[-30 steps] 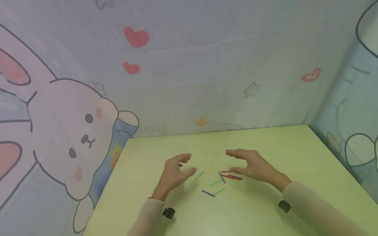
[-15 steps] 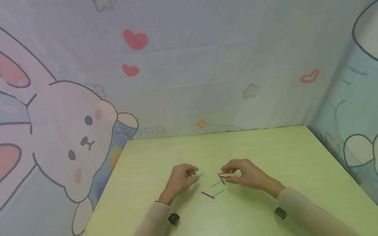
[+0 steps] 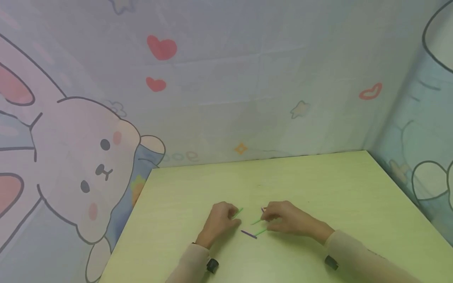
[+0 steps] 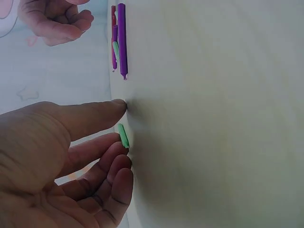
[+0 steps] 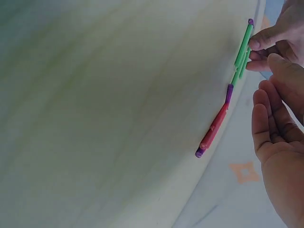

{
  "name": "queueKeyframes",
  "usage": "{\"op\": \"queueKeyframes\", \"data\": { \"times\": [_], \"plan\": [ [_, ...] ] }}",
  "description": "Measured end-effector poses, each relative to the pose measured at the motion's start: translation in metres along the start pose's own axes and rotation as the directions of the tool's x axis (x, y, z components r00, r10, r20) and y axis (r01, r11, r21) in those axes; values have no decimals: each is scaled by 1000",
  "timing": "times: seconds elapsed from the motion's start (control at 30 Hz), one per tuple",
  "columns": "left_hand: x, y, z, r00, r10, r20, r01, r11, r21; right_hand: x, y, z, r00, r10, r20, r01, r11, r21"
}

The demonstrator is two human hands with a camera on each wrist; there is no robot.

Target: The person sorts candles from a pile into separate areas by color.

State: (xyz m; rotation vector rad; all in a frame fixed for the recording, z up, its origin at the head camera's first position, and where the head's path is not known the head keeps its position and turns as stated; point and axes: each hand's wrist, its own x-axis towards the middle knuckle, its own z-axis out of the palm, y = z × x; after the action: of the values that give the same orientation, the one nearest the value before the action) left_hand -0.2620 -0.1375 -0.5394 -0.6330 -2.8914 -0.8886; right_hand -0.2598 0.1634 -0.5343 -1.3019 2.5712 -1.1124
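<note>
Short thin sticks in green, purple and red lie on the table. My left hand [image 3: 219,222] rests at the left of them, its loosely bent fingers beside a green stick [image 3: 240,212]. In the left wrist view that green stick [image 4: 123,136] lies by the fingertips, with the thumb apart from it. My right hand [image 3: 288,220] hovers over the right side of the group with thumb and fingers parted. It hides most of the red sticks [image 5: 214,126] in the head view. Between the hands lie a purple stick [image 3: 249,234] and two green sticks, one at the front [image 3: 260,232].
The pale yellow-green table [image 3: 198,181] meets a cloth backdrop [image 3: 219,78] printed with hearts and a rabbit. A small black device sits at each wrist, one of them the left wrist camera [image 3: 212,265].
Both hands have lowered and come nearer each other, their fingers drawing in. The left moved right to the green stick; the right moved left and nearer, over the red sticks. The sticks look unmoved.
</note>
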Motion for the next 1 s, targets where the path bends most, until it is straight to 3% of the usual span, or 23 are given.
{"op": "queueKeyframes", "data": {
  "times": [0.43,0.77,1.0],
  "plan": [
    [3,-1,4,998,54,-39,-52,997,57,0,-7,2,1000,1,30,2,996,-94],
    [2,0,5,998,41,-47,-40,999,36,4,-10,6,995,25,99,-2,974,-228],
    [1,1,4,998,33,-45,-32,999,21,4,-9,9,989,30,144,6,970,-243]
  ]
}}
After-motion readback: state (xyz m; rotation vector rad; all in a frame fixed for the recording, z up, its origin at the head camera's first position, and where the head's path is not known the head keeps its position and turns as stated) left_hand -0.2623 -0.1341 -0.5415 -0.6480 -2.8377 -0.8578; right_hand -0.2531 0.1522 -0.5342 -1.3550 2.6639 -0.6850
